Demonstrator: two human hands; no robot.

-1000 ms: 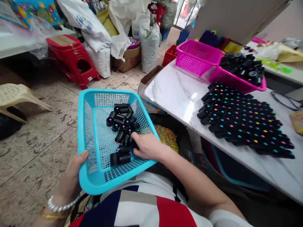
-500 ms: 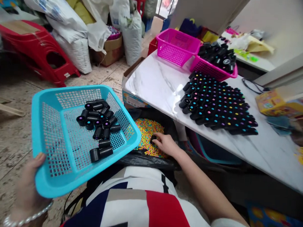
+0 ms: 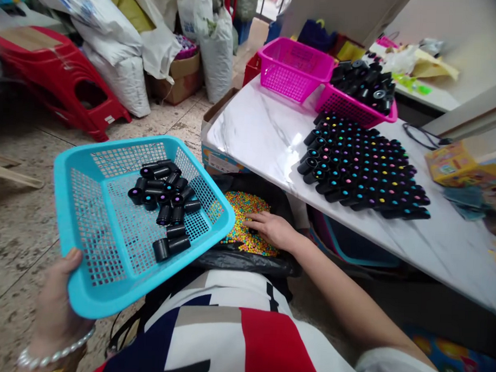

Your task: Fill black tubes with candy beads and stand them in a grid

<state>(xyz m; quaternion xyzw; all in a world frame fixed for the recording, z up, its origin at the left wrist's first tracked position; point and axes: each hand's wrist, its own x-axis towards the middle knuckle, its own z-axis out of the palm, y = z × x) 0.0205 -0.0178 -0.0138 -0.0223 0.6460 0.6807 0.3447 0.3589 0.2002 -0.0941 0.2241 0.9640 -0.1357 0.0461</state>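
My left hand (image 3: pixel 63 293) grips the near left corner of a turquoise plastic basket (image 3: pixel 81 302), thumb over the rim. Inside the basket lie several short black tubes (image 3: pixel 177 213), some showing purple or blue ends. My right hand (image 3: pixel 271 230) is down among small multicoloured beads (image 3: pixel 239 204) in a black plastic bag (image 3: pixel 229 261). Its fingers reach leftward over a black tube (image 3: pixel 253 230), mostly hidden under them, which it seems to hold.
On the marble-patterned table (image 3: pixel 250 132) at right, many black tubes (image 3: pixel 366 168) lie stacked with coloured ends showing. Behind are a pink basket (image 3: pixel 295 68) and another pink basket (image 3: pixel 352 111) heaped with black parts. A red stool (image 3: pixel 60 76) and white sacks (image 3: pixel 129 79) stand left.
My right hand's fingers have gone from pinching the black tube to stretching over it among the beads. The turquoise basket stays in my left hand, and the view has shifted slightly.
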